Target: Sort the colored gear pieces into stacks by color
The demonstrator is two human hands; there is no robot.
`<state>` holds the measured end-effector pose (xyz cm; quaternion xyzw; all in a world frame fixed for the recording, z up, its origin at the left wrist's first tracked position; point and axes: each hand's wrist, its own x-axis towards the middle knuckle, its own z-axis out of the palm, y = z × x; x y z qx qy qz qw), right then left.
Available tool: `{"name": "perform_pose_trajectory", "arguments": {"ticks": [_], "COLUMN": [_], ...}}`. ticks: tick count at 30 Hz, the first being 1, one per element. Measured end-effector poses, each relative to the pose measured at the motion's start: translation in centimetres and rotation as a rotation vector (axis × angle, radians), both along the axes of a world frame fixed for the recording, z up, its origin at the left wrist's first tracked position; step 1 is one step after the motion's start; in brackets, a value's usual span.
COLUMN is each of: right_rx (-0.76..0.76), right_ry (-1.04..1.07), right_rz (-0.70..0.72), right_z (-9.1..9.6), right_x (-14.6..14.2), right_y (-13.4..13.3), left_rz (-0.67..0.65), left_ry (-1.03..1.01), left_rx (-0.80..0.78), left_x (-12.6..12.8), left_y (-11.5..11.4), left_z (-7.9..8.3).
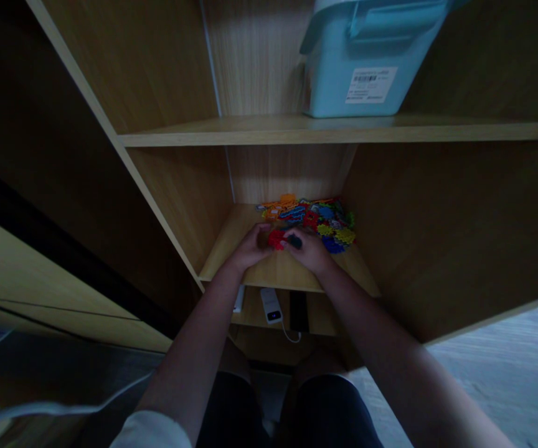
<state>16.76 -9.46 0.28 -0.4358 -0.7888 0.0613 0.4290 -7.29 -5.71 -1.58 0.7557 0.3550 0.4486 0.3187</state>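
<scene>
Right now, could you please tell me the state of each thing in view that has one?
Red piece, gripped by right hand, left hand curled beside it.
Colourful pieces, heaped on the shelf.
White device, small screen lit.
Teal bin, upright; whether closed, cannot tell.

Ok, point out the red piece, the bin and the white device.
Red piece (276, 239): head view, its visible middle.
Bin (367, 57): head view, front wall above the label.
White device (270, 302): head view, its upper face.

A single head-worn camera looked forward and steeply down over the wearer's forearms (206, 336) into nearby wooden shelving (292, 274), with the left hand (250, 247) and right hand (311, 251) near mid-frame.
</scene>
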Motion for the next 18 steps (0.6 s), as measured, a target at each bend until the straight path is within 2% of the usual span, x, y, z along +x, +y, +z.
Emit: {"name": "perform_pose_trajectory", "arguments": {"ticks": [10,18], "right_rx": [-0.008,-0.010], "right_ry": [-0.027,-0.028], "right_rz": [0.010,0.012], "right_z": [0.21,-0.11], "right_x": [-0.16,-0.26], "right_y": [-0.15,0.01], "left_rz": [-0.042,-0.020], "left_ry": [-0.051,-0.024], "left_rx": [-0.004,0.002], "left_x": [0.32,0.32], "left_y": [0.14,0.07], "left_z": [-0.12,-0.12]}}
